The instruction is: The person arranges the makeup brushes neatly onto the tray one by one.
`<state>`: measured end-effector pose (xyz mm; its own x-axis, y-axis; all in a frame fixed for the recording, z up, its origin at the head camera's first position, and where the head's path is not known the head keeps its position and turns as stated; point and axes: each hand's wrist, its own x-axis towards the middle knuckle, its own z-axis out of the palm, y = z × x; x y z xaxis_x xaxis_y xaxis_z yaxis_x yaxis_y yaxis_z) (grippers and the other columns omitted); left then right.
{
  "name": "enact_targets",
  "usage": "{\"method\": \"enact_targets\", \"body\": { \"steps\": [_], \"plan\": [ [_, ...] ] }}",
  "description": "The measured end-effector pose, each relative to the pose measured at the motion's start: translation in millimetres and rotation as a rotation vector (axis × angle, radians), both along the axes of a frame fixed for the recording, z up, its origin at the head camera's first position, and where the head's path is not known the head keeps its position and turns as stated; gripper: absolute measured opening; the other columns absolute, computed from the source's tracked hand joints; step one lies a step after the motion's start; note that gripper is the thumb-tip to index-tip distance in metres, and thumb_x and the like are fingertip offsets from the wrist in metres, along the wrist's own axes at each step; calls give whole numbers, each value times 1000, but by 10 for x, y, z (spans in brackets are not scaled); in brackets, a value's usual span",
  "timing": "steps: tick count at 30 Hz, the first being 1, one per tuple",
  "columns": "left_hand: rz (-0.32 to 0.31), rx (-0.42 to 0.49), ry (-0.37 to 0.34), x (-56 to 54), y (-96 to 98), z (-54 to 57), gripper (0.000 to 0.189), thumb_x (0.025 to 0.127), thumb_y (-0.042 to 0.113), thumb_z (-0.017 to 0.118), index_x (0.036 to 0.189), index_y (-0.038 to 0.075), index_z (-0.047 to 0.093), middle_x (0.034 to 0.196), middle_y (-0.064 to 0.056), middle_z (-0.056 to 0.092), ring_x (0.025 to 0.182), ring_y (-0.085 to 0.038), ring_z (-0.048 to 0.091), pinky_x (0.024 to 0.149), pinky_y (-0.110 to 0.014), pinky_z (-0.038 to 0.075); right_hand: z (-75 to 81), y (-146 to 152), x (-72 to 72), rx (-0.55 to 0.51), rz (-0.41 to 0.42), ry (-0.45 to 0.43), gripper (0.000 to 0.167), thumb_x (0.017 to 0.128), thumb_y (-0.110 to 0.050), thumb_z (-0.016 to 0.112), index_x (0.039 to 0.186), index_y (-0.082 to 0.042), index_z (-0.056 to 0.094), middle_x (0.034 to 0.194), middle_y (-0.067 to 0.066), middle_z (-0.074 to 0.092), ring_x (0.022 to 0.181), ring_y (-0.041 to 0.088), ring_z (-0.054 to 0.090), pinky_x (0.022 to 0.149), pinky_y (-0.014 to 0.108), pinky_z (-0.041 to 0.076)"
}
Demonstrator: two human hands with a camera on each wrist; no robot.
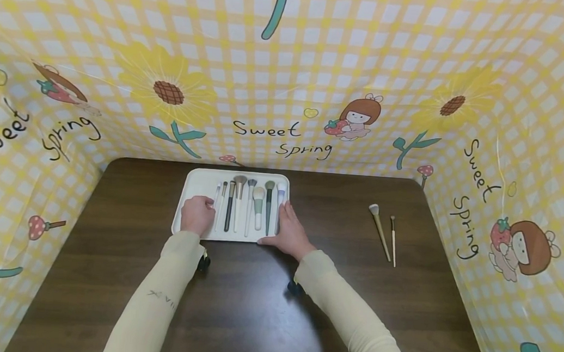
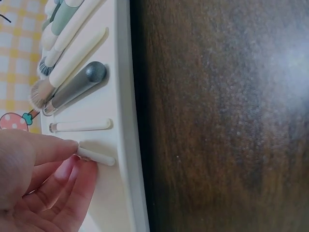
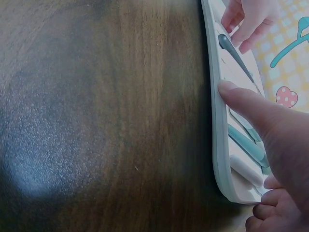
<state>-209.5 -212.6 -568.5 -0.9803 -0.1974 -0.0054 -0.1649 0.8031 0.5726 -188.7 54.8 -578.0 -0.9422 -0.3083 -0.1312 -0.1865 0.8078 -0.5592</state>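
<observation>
A white rectangular tray (image 1: 198, 182) near the table's back edge holds a row of makeup brushes with white, black and green handles. My left hand (image 1: 198, 215) is over the tray's left part. In the left wrist view its thumb and fingertips pinch a slim white-handled makeup brush (image 2: 101, 157), the leftmost of the row; its head is hidden by the fingers. Beside it lies another thin white brush (image 2: 84, 125). At the tray's right front corner, my right hand (image 1: 291, 234) grips the tray, thumb on the front rim and fingers along the right side.
On the dark wooden table (image 1: 249, 299), a brush with a gold-brown handle (image 1: 381, 235) and a thinner light-handled brush (image 1: 393, 241) lie to the right of the tray. A yellow checked cloth (image 1: 249, 81) rises around the table's back and sides.
</observation>
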Motion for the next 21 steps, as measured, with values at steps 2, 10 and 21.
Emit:
{"method": "enact_targets", "body": {
  "steps": [2,10,21],
  "plan": [
    [6,-6,-11,6,-2,2,30,89,3,60,115,-8,73,103,-22,74,99,-41,68,86,-53,52,3,-1,6,-2,1,-1,127,74,-53,89,160,6,16,167,25,5,153,34,10,120,36,18],
    [32,4,-20,34,-15,7,34,90,9,63,118,-8,72,110,-23,72,104,-42,67,88,-53,52,1,-1,1,1,-2,-17,128,74,-53,89,160,5,14,167,23,3,154,32,8,120,35,17],
    [17,80,69,185,-146,54,58,94,32,71,137,-5,59,118,-26,66,110,-43,60,95,-55,47,5,7,7,-2,2,-4,128,73,-54,89,160,5,16,167,24,5,154,32,9,120,35,18]
  ]
}}
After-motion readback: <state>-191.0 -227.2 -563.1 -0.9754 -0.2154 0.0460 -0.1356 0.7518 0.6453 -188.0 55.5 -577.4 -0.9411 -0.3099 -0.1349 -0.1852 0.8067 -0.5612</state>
